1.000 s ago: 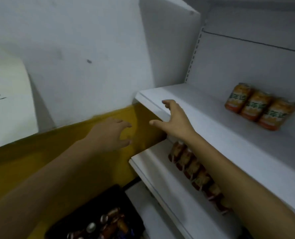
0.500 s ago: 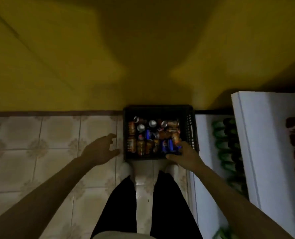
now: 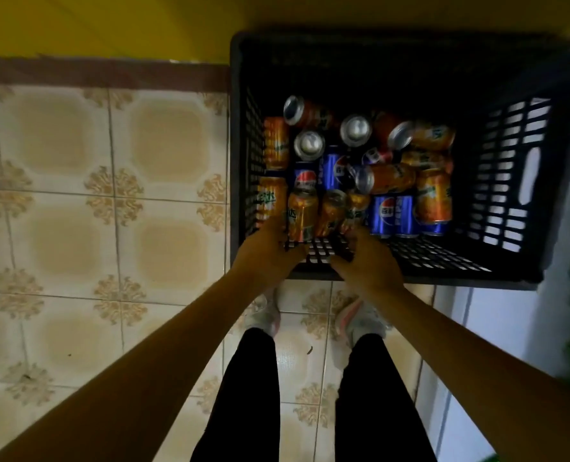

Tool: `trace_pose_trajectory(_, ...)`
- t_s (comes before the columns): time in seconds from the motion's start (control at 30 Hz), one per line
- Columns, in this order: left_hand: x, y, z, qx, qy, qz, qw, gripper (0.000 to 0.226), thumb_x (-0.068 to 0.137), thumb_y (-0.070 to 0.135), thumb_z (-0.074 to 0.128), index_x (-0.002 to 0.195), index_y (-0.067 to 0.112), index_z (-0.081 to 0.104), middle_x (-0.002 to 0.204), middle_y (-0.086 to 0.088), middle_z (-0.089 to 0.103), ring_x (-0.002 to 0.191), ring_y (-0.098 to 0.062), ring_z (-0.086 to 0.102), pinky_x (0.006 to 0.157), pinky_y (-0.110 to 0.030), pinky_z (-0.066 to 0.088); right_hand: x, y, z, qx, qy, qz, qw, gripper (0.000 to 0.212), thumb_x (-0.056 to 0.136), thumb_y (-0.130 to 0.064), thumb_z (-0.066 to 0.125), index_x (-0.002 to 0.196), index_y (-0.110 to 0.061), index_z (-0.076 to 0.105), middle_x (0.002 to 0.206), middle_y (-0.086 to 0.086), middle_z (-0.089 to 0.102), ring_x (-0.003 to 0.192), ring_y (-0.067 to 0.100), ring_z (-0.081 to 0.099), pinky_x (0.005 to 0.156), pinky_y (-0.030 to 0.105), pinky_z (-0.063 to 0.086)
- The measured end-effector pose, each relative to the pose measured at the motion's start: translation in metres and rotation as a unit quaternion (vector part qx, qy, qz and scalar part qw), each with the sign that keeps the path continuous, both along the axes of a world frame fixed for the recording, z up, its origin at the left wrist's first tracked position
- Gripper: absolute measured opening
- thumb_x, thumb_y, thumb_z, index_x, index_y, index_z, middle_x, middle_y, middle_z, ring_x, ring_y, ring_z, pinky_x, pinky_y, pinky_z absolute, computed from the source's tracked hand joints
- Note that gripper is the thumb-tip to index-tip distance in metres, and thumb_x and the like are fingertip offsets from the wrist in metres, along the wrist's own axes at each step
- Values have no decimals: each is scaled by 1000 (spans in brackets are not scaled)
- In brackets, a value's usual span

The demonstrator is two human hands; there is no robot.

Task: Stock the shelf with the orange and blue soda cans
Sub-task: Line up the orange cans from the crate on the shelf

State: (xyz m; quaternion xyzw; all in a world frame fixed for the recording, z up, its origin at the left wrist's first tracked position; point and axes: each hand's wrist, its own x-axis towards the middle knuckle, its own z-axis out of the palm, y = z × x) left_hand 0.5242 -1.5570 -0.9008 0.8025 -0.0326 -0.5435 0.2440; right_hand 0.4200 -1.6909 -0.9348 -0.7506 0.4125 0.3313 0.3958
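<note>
Three orange cans point(image 3: 326, 216) sit pinched between my left hand point(image 3: 266, 251) and right hand point(image 3: 365, 258) in the crate point(image 3: 526, 181); squeezed loosely, the middle one may drop.

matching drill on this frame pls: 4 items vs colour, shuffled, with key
Items:
1. crate
2. wall
3. can by left hand
4. can right of right hand

Colours:
A. blue
B. black
C. orange
D. yellow

Pairs: 1-B, 2-D, 3-C, 4-A

Both the left hand and the right hand reach over the crate's near wall.
</note>
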Motion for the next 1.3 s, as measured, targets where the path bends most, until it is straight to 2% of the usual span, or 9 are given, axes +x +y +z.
trace_pose_trajectory(0.17, 1, -8, -84, -3, -14, -12, 1000, 41, 91, 25, 61, 128, 13, 48, 81, 15, 48, 68, -1, 46, 53, 3, 36, 57, -3, -93, -82, -101, 173, 976, 72, 80, -34, 72, 139, -15, 37, 133, 13, 49, 122, 33, 48, 96, 44, 44)
trace_pose_trajectory(0.3, -1, -2, -106, -12, -4, -8, 1000, 63, 89, 29, 62, 144, 16, 32, 131, -2, 54, 105, -35, 58, 85, -29, 48, 96, -1, -142, 43, -71, 221, 972, 106, 72, -35, 81, 152, -18, 13, 154, 13, 25, 139, 32, 30, 110, 46, 33)
trace_pose_trajectory(0.37, -1, -3, -104, -17, -5, 1, 1000, 68, 90, 31, 61, 147, 19, 27, 144, -4, 44, 112, -44, 54, 85, -40, 48, 102, -2, -151, 61, -44, 264, 962, 91, 73, -28, 80, 146, -17, 29, 148, 14, 32, 132, 34, 39, 105, 43, 39)
trace_pose_trajectory(0.5, -1, -4, -90, -31, -20, 48, 998, 62, 93, 35, 57, 146, 15, 33, 139, -6, 50, 123, -29, 50, 77, -18, 38, 88, -4, -118, -24, -56, 315, 947, 53, 77, -21, 73, 125, -14, 49, 133, 14, 41, 115, 35, 48, 92, 37, 43)
trace_pose_trajectory(0.73, -5, 11, 16, -74, -74, -36, 994, 104, 67, 42, 82, 149, 22, 22, 145, -10, 38, 129, -34, 42, 100, -51, 42, 45, -32, 59, 86, -80, -158, 981, 38, 72, -6, 80, 100, -19, 57, 116, 2, 58, 102, 19, 56, 77, 29, 50)
trace_pose_trajectory(0.93, 1, 22, 179, -128, -159, -101, 974, 89, 64, 51, 81, 137, 22, 39, 128, -5, 51, 112, -26, 52, 88, -37, 45, 57, -23, 241, 211, -60, -220, 951, 30, 80, -26, 72, 109, -23, 64, 127, 6, 60, 110, 27, 61, 83, 38, 53)
trace_pose_trajectory(1.07, 8, 37, 286, -173, 17, 84, 981, 85, 53, 64, 74, 122, 20, 49, 104, 2, 62, 89, -16, 63, 79, -31, 52, 58, 5, 351, 225, -137, -321, 910, 53, 84, -56, 53, 123, -22, 59, 118, 3, 66, 107, 20, 64, 85, 36, 54)
trace_pose_trajectory(1.2, 7, 44, 388, -286, 316, 345, 836, 40, 79, 45, 61, 105, 14, 60, 86, -9, 70, 67, -19, 67, 57, -26, 55, 39, 35, 443, 248, -221, -467, 819, 49, 90, -60, 41, 114, -21, 59, 101, 1, 67, 91, 16, 65, 80, 32, 53)
trace_pose_trajectory(1.3, -7, 52, 439, -394, 428, 367, 726, 69, 59, 52, 74, 106, 3, 63, 82, -14, 68, 64, -23, 67, 50, -26, 54, 12, 61, 497, 290, -276, -540, 740, 59, 83, -60, 47, 117, -13, 60, 95, 4, 70, 76, 15, 68, 64, 28, 55)
